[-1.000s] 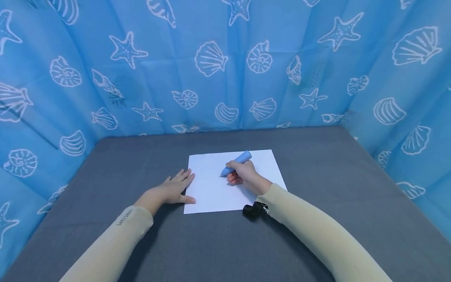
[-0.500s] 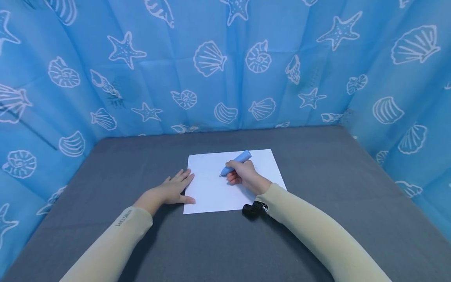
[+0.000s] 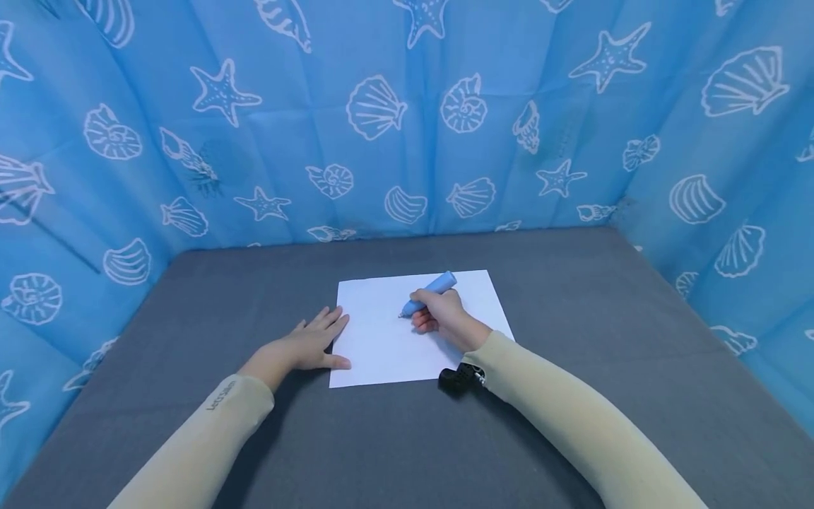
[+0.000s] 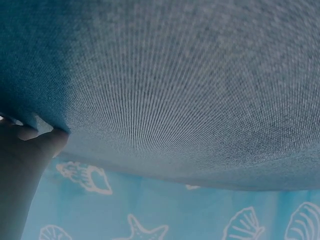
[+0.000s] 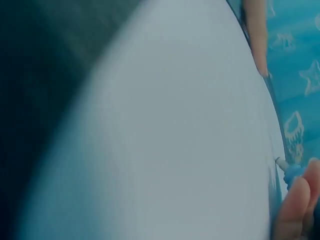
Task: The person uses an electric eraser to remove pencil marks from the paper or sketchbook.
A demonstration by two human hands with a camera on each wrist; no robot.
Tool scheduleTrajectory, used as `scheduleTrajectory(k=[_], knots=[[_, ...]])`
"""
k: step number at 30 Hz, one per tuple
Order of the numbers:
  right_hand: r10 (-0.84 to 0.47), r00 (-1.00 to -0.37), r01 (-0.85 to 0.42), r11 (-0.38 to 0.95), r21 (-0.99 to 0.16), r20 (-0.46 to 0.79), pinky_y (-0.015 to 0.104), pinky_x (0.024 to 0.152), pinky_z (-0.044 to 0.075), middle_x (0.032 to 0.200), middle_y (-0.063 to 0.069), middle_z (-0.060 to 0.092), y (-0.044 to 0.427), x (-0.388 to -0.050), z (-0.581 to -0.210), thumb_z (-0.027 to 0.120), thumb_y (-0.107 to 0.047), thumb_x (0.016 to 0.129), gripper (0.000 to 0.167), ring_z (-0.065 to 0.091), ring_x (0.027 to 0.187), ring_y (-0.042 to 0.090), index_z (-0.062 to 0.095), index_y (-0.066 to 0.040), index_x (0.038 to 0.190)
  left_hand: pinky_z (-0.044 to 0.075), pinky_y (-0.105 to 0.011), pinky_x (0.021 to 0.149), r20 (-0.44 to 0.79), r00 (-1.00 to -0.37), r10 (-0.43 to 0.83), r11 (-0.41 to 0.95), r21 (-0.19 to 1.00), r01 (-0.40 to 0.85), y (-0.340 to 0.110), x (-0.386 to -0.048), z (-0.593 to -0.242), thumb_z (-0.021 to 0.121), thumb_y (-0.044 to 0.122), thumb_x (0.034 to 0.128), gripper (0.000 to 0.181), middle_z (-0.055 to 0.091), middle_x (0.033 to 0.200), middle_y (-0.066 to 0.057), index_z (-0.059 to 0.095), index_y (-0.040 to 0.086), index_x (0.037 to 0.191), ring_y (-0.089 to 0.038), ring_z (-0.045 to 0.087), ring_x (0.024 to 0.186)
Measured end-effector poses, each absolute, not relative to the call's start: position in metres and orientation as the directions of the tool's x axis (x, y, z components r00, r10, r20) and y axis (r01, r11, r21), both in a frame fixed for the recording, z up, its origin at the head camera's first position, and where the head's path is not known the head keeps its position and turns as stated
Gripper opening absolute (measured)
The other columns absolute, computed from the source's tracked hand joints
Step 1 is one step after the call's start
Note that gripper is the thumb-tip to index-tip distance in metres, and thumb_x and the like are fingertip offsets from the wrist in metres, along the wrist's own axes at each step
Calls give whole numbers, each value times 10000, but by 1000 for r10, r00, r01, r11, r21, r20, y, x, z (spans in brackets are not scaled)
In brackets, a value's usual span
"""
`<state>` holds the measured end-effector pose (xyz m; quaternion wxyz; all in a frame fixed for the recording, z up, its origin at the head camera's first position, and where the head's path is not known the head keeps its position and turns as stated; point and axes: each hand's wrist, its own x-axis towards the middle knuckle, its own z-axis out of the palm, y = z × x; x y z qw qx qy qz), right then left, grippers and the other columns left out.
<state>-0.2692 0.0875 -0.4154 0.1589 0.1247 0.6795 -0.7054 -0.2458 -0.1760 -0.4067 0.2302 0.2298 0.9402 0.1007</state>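
The grey fabric-covered table provides a flat support surface. One white paper sheet lies flat near its centre.

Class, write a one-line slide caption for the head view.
A right hand holds a blue pen over white paper on a gray tabletop; the left hand rests at its edge.

Bright head view, soft shadows beside sleeves, dim wrist views, paper edge blurred in right one

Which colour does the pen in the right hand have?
The pen is light blue, best seen in the head view.
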Motion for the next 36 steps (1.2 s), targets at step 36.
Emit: scheduleTrajectory(k=[36], knots=[[-111,-868,495,-115,-861,-484,245,518,510,653,68,601,109,-274,-411,558,-345,993,371,550,525,121,608,14,916,26,-618,1126,-370,-799,473,877,286,387,-176,-244,-411,618,567,884,974,38,1622,-146,130,64,1561,-357,-41,1472]])
